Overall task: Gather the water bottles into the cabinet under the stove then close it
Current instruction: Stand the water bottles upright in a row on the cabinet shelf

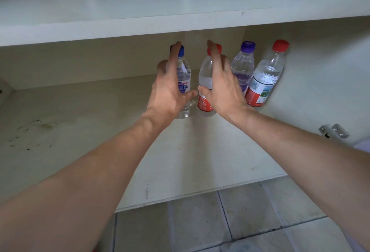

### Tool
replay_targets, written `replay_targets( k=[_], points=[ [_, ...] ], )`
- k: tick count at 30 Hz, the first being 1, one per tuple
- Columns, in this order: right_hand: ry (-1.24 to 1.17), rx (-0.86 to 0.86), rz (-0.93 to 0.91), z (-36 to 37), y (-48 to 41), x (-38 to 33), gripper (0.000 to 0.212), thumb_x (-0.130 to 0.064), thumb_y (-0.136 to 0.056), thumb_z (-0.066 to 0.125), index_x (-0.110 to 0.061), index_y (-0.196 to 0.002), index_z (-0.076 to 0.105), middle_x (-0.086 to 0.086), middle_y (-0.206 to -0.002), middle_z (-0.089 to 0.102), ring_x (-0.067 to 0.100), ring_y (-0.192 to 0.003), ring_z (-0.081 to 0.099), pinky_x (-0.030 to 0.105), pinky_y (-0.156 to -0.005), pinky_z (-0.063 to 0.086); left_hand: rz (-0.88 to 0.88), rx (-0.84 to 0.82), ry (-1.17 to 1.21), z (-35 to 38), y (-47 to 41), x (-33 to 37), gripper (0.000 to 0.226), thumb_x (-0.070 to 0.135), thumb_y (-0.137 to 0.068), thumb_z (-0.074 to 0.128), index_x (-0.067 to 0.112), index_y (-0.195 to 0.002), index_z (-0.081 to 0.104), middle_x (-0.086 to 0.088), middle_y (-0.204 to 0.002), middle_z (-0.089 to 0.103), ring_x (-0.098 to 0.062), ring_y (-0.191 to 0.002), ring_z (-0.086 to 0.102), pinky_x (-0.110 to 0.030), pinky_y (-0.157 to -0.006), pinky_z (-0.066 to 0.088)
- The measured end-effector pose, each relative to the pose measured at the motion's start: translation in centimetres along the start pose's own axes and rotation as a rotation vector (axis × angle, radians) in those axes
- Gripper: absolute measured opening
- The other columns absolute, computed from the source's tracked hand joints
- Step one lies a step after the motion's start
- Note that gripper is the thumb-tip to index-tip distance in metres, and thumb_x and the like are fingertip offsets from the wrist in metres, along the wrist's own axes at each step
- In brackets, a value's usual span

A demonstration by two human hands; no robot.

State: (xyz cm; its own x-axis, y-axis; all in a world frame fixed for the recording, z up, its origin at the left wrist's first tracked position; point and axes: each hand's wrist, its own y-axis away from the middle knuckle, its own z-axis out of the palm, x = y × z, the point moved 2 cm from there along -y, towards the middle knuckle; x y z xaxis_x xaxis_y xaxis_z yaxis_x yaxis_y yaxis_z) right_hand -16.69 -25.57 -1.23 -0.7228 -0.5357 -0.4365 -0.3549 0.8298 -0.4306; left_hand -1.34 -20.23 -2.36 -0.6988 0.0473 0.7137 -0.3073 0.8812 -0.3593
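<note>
Four bottles upright in cabinet (80,111). Left hand (170,89) spread loosely around blue-cap bottle (185,83); right hand (222,89) likewise at red-cap bottle (206,91). Neither clamped; contact unclear.

White worktop (140,1) is seen across the top, with metal pot bases at the upper edge. Cream shelf floor (80,127) below is marked by dark scuffs (34,129). Metal hinge plate (333,130) is fixed at right. Grey floor tiles (250,211) are laid below.
</note>
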Motion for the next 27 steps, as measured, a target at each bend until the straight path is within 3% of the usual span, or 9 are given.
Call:
replay_targets(
  k=[3,5,7,10,14,17,20,27],
  points=[
    [0.036,-0.032,0.029,-0.7,0.8,-0.5,0.118,-0.015,-0.091,0.083,-0.037,-0.169,-0.002,0.019,-0.156,0.042,0.052,-0.101,0.071,0.058,-0.079,0.062,-0.04,-0.026,-0.075,-1.5,0.6,1.1,0.124,0.034,-0.081,0.098,0.05,-0.171,0.015,-0.004,-0.15,0.05,-0.027,-0.116,0.067,-0.044,-0.099,0.059],
    [0.058,-0.053,0.032,-1.3,1.7,-1.0,0.112,-0.015,-0.093,0.079,-0.037,-0.169,-0.001,0.019,-0.154,0.042,0.051,-0.102,0.07,0.056,-0.08,0.061,-0.051,-0.051,-0.14,-2.3,1.5,1.7,0.119,0.039,-0.085,0.093,0.054,-0.171,0.011,-0.005,-0.148,0.051,-0.035,-0.119,0.068,-0.048,-0.098,0.06],
    [0.093,-0.083,0.058,-1.9,2.7,-1.7,0.104,-0.018,-0.098,0.073,-0.035,-0.17,-0.002,0.019,-0.155,0.04,0.05,-0.11,0.068,0.054,-0.086,0.059,-0.052,-0.073,-0.232,-3.0,2.8,2.2,0.109,0.042,-0.093,0.085,0.055,-0.17,0.009,-0.009,-0.14,0.053,-0.04,-0.115,0.066,-0.049,-0.094,0.058],
    [0.149,-0.155,0.096,-3.4,4.1,-2.7,0.089,-0.029,-0.106,0.064,-0.03,-0.17,0.003,0.022,-0.152,0.044,0.051,-0.124,0.061,0.054,-0.096,0.053,0.006,-0.097,-0.378,-4.5,4.9,2.7,0.086,0.044,-0.102,0.074,0.043,-0.17,0.022,-0.012,-0.135,0.053,-0.044,-0.116,0.064,-0.053,-0.093,0.057],
    [0.262,-0.259,0.085,-6.1,6.4,-4.2,0.058,-0.034,-0.109,0.056,-0.02,-0.162,0.036,0.019,-0.147,0.051,0.045,-0.135,0.053,0.051,-0.103,0.051,0.082,-0.191,-0.579,-5.9,8.2,3.9,0.072,0.053,-0.106,0.065,0.031,-0.167,0.035,-0.012,-0.144,0.053,-0.04,-0.128,0.057,-0.051,-0.097,0.053],
    [0.347,-0.278,0.063,-8.0,8.7,-5.1,0.047,-0.033,-0.108,0.056,-0.016,-0.152,0.05,0.016,-0.143,0.056,0.042,-0.134,0.053,0.049,-0.102,0.052,0.158,-0.201,-0.73,-6.6,10.8,5.3,0.07,0.065,-0.106,0.056,0.027,-0.163,0.041,-0.01,-0.145,0.056,-0.038,-0.128,0.057,-0.051,-0.103,0.05],
    [0.388,-0.26,0.042,-9.6,11.1,-5.7,0.042,-0.036,-0.108,0.056,-0.015,-0.145,0.056,0.015,-0.137,0.059,0.04,-0.128,0.055,0.05,-0.1,0.054,0.205,-0.225,-0.818,-7.1,12.9,7.0,0.075,0.072,-0.105,0.048,0.026,-0.164,0.041,-0.011,-0.143,0.059,-0.038,-0.128,0.059,-0.056,-0.113,0.049],
    [0.351,-0.207,0.088,-13.1,17.2,-6.4,0.046,-0.037,-0.108,0.056,-0.02,-0.151,0.054,0.008,-0.143,0.058,0.034,-0.132,0.054,0.045,-0.102,0.051,0.274,-0.265,-0.863,-8.1,17.6,11.1,0.081,0.078,-0.099,0.03,0.026,-0.158,0.048,-0.007,-0.14,0.061,-0.034,-0.124,0.062,-0.05,-0.103,0.052]
  ],
)
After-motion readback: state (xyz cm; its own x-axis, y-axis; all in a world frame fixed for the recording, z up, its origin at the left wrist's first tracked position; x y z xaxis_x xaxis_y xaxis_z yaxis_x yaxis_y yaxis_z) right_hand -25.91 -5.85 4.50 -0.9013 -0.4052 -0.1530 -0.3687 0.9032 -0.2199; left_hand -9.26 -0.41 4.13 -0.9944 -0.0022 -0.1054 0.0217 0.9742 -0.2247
